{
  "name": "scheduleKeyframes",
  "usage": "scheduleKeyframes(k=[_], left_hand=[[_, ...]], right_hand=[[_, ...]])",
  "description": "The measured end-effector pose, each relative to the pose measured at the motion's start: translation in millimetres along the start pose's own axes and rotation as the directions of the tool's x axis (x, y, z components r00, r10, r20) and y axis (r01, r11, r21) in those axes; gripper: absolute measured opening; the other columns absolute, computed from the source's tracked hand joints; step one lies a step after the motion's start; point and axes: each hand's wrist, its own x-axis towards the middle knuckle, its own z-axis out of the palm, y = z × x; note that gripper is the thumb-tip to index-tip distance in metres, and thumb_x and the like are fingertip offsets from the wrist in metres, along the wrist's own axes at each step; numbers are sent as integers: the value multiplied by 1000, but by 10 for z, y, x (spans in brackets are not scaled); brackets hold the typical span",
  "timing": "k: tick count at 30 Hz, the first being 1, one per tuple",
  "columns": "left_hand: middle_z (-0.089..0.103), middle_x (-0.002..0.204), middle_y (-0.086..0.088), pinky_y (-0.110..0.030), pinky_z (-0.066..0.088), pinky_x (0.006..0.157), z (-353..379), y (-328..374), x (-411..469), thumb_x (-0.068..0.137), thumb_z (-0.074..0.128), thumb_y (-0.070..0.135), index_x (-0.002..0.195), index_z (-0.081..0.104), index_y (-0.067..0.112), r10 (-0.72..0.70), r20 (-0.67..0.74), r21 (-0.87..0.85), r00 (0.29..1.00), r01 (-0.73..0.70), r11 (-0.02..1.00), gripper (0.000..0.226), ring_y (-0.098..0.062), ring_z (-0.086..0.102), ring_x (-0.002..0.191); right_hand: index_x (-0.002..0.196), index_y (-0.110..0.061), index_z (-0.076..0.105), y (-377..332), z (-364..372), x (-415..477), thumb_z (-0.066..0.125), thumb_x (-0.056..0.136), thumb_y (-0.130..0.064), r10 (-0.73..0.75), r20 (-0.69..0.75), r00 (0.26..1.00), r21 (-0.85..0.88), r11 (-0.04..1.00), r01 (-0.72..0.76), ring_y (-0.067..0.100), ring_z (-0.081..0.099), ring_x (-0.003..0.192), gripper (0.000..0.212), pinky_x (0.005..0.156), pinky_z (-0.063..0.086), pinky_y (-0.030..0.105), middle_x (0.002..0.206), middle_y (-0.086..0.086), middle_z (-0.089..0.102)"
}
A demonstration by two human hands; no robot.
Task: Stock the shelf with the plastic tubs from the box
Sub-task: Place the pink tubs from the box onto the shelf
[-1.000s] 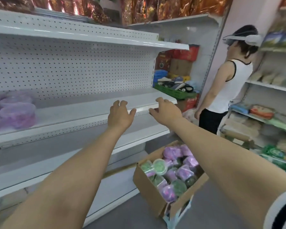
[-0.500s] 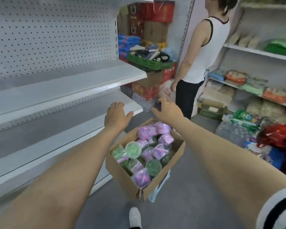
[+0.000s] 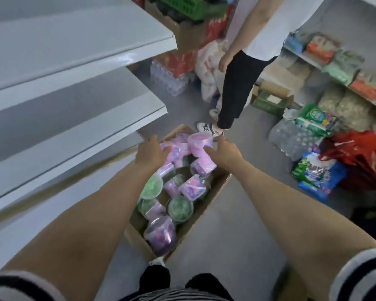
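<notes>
the plastic tubs [image 3: 176,183] fill a brown cardboard box [image 3: 206,205] in the centre of the frame, round clear containers with pink, purple and green contents, lying tilted and heaped against each other, some with glossy lids facing up. at the upper end of the pile a pale pink tub [image 3: 199,143] stands highest. the right hand [image 3: 223,149] is spread beside it, fingers touching or nearly touching its wall, not yet closed around it. the left hand [image 3: 151,154] hovers with fingers loosely curled over the pink tubs at the box's upper left corner, holding nothing that can be seen. the box sits on a smooth grey floor, just beside the white metal shelf [image 3: 78,68], whose flat bare boards run across the left half of the frame. at upper centre stands another person [image 3: 239,83] in dark trousers. bagged goods crowd the right edge.
</notes>
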Motion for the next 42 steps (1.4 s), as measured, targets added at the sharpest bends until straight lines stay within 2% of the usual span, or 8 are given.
scheduleKeyframes(k=[7, 11, 15, 25, 30, 34, 38, 42], left_hand=[[58, 128, -19, -43, 42, 98, 595, -106, 416, 87, 56, 56, 134, 45, 6, -75, 135, -5, 988, 77, 997, 69, -38, 53, 116], [55, 131, -19, -42, 41, 99, 808, -85, 624, 90, 55, 53, 136, 44, 6, -119, 137, -2, 983, 121, 993, 67, -37, 51, 119], [52, 138, -11, -38, 34, 105, 986, -29, 851, 89, 59, 49, 135, 49, 12, -138, 88, 14, 987, 137, 990, 60, -31, 47, 125], [48, 145, 0, -46, 34, 111, 1415, 35, 1388, 92, 49, 54, 139, 45, 28, -218, 65, 87, 974, 212, 973, 54, -27, 43, 133], [65, 117, -8, -45, 43, 98, 1465, 64, 1248, 88, 26, 65, 123, 58, 25, -448, -20, 122, 894, 447, 886, 62, -32, 56, 112], [68, 98, -14, -46, 42, 99, 1574, 124, 1036, 97, 26, 58, 95, 70, 17, -521, 93, 54, 848, 519, 853, 60, -33, 60, 106], [45, 142, -20, -42, 28, 112, 1659, 287, 1030, 101, 28, 50, 132, 54, 2, -626, 108, -31, 772, 632, 774, 63, -32, 36, 136], [51, 134, -23, -38, 39, 102, 1742, 369, 1128, 99, 39, 49, 138, 41, -7, -737, 134, -212, 663, 745, 632, 68, -34, 49, 123]], right_hand=[[140, -11, 47, 364, 341, 645, 50, 95, -53, 129, 160, 979, 86, 986, -144, 34, 50, 128, 61, 103, 39, 36, 139, 14, 54], [117, -10, 58, 532, 520, 1104, 48, 94, -59, 127, 216, 968, 121, 980, -155, 36, 56, 120, 55, 91, 41, 34, 116, 15, 62], [132, -4, 54, 629, 625, 1554, 49, 95, -57, 141, 255, 957, 167, 968, -187, 35, 54, 123, 65, 100, 40, 35, 132, 17, 59], [113, -3, 65, 872, 809, 2240, 54, 86, -67, 244, 356, 902, 254, 904, -345, 35, 64, 103, 71, 81, 47, 35, 109, 16, 68], [107, -9, 66, 922, 841, 2245, 62, 82, -64, 205, 406, 891, 308, 887, -345, 33, 65, 96, 60, 84, 53, 39, 103, 12, 70], [101, -12, 65, 980, 854, 2232, 65, 72, -71, 171, 429, 887, 354, 872, -339, 31, 67, 91, 66, 85, 56, 46, 97, 11, 70], [93, -17, 62, 1039, 855, 2270, 65, 69, -74, 156, 438, 885, 353, 876, -329, 29, 67, 88, 62, 83, 57, 45, 92, 7, 70], [94, -15, 62, 1068, 867, 2320, 69, 75, -68, 130, 461, 878, 391, 858, -332, 27, 67, 88, 57, 80, 56, 41, 92, 8, 69]])
